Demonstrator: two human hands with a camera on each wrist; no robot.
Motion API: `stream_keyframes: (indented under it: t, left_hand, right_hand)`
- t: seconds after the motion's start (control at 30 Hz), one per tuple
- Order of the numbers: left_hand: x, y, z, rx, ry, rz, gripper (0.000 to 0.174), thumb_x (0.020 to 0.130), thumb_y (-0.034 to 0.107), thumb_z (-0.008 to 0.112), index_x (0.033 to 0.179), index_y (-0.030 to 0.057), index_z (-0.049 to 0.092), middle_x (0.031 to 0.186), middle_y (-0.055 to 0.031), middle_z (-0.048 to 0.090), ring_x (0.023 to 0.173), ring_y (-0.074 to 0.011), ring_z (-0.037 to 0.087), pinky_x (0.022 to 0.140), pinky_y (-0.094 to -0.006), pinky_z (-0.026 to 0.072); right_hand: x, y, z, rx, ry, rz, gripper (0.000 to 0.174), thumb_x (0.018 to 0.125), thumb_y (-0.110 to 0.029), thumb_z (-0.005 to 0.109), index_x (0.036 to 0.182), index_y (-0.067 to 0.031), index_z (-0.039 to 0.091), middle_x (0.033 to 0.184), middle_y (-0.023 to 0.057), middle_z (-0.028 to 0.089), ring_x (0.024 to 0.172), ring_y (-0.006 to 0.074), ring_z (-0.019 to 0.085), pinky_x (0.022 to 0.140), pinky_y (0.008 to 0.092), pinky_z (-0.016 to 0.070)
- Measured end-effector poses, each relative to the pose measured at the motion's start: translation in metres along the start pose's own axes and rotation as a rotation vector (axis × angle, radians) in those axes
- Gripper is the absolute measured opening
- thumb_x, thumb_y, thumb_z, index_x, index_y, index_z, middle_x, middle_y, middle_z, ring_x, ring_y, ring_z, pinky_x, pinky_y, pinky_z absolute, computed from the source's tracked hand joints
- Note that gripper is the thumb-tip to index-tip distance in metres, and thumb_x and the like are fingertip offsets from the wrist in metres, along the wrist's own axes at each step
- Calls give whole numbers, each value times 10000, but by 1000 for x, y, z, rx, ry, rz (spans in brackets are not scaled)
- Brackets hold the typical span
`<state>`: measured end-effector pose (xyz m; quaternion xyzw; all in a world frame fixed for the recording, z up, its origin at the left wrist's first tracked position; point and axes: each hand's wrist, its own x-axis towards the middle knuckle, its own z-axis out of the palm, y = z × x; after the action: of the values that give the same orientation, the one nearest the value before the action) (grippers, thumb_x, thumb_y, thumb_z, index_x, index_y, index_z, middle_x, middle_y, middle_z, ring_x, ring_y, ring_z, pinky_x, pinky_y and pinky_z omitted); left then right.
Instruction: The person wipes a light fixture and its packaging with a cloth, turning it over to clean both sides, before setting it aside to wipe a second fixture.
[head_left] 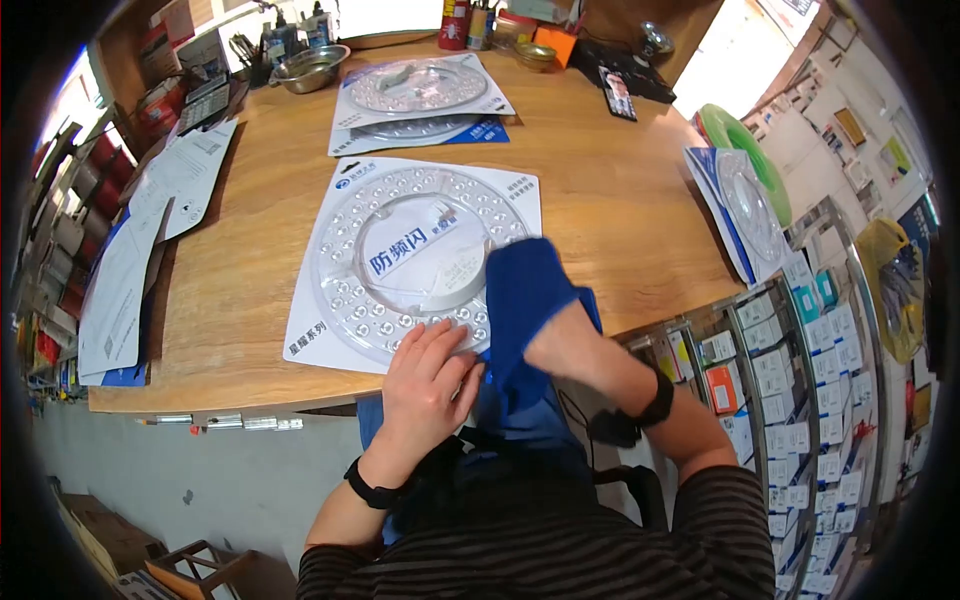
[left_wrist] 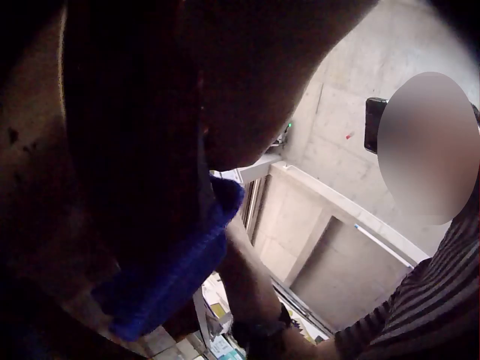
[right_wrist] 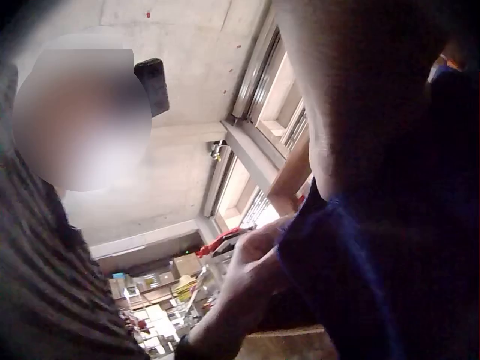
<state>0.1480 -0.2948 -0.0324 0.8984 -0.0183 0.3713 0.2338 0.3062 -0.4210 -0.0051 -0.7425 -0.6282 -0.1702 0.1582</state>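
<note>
A large clear ring-shaped LED light module in a blister pack [head_left: 330, 260] lies face up on the wooden table in the head view, its white card printed with blue characters. My left hand [head_left: 425, 385] rests on its near edge, fingers extended over the clear plastic. A blue cloth [head_left: 520, 290] covers the fingers of my right hand [head_left: 565, 340] at the pack's right side, overlapping the ring there. Those fingers are hidden under it. In the left wrist view the blue cloth [left_wrist: 172, 277] hangs beside my right forearm; in the right wrist view, cloth [right_wrist: 337, 262] fills the lower right.
More blister packs [head_left: 420, 90] lie stacked at the back, with white cards [head_left: 140, 240] along the left edge and another pack [head_left: 740, 210] at the right edge. A metal bowl [head_left: 310, 68], phone [head_left: 618, 92] and red can [head_left: 453, 25] stand behind. Box-filled shelves [head_left: 770, 370] flank the right.
</note>
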Motion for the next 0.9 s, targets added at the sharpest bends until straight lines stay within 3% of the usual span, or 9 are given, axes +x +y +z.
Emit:
stream_keyframes:
  t: [0.13,0.33,0.43,0.57,0.63,0.77,0.83,0.9]
  left_hand:
    - [-1,-1,1,13,6,18,135,703,83,739,809,62,657,1062,-111,644,1074,-295,601,968,-462,440]
    - [-2,-1,0,17,1,21,137,704,94,742,803,63,653,1067,-112,646,1080,-297,599,965,-463,437]
    - [-1,-1,0,15,1,22,136,706,97,743,803,65,653,1068,-110,646,1084,-296,598,963,-462,437]
    - [-1,0,-2,15,-10,16,134,709,102,745,803,68,655,1064,-104,648,1085,-293,598,966,-459,436]
    - [-1,-1,-1,16,-15,20,133,710,102,744,802,68,655,1064,-102,648,1086,-292,598,968,-458,436]
    - [1,0,-2,25,-17,30,131,735,107,736,804,52,639,1061,-112,648,1072,-282,601,972,-432,439]
    - [1,0,-2,27,-22,28,131,735,108,736,808,53,641,1063,-112,647,1075,-281,600,974,-431,438]
    - [1,0,-2,33,-26,29,127,740,110,731,814,54,644,1064,-113,647,1080,-282,598,978,-430,435]
  right_hand:
    - [-1,-27,-22,194,-6,56,266,688,-160,635,892,2,579,941,181,571,931,371,538,846,454,428]
    - [7,-7,-15,136,30,-15,190,675,-155,641,793,-33,556,849,145,539,815,338,523,740,438,421]
    - [4,1,-2,182,64,75,186,669,-213,639,738,-45,596,830,151,571,824,338,543,774,423,423]
    - [6,-1,-10,47,-8,13,169,668,-217,634,713,-59,597,799,137,572,802,318,546,751,409,423]
    - [6,-4,-13,-1,41,-30,159,630,-220,633,638,-88,545,704,102,523,703,288,522,675,398,407]
    - [5,-4,-12,25,26,-27,197,604,-250,650,640,-90,541,707,102,522,702,289,518,674,400,404]
    - [11,-8,-21,42,-30,44,196,631,-251,643,704,-73,608,774,120,572,773,298,552,758,406,412]
    - [11,-9,-24,40,-43,36,218,616,-262,658,709,-71,607,777,119,572,778,296,554,768,405,409]
